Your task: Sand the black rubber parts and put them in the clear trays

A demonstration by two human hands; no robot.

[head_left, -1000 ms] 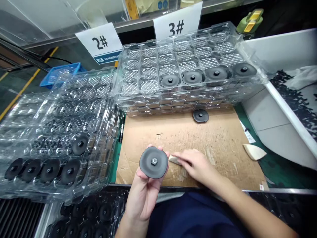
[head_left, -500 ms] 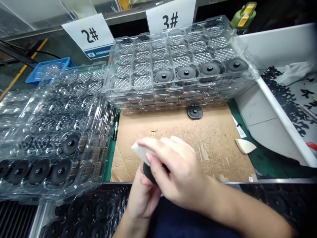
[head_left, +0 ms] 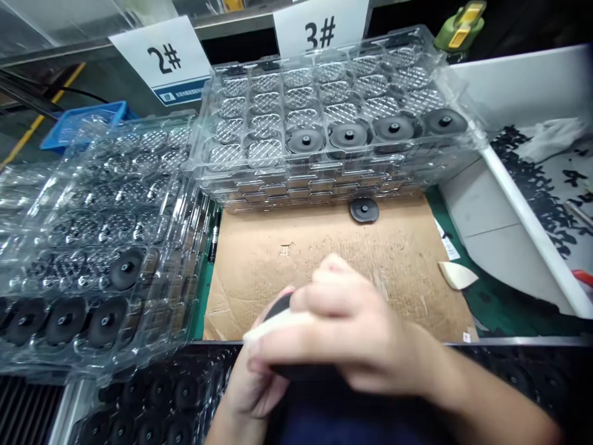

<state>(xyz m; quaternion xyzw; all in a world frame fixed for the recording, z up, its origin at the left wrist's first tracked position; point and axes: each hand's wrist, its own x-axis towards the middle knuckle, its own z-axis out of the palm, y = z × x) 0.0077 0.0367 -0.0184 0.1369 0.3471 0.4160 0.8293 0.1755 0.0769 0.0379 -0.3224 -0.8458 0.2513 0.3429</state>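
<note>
Near the front edge of the cardboard sheet [head_left: 259, 266], my left hand [head_left: 252, 377] is closed round a black disc [head_left: 278, 307], partly hidden behind the other hand. My right hand [head_left: 338, 327], blurred by motion, grips a whitish wedge-shaped pad [head_left: 287, 320] and holds it against the disc. Another black disc [head_left: 364, 211] with a small central stub lies on the cardboard, just in front of the stacked clear trays [head_left: 324, 176]. Their top tray holds several black discs in its front row.
More clear trays [head_left: 178, 247] with black discs stand at the left. A second whitish wedge [head_left: 458, 275] lies at the cardboard's right edge. Beyond it is a white bin [head_left: 519, 228] with small black pieces. A blue basket [head_left: 88, 120] stands at the back left.
My right hand and the whitish pad have turned and moved down across the disc, covering more of it. The view has shifted slightly.
</note>
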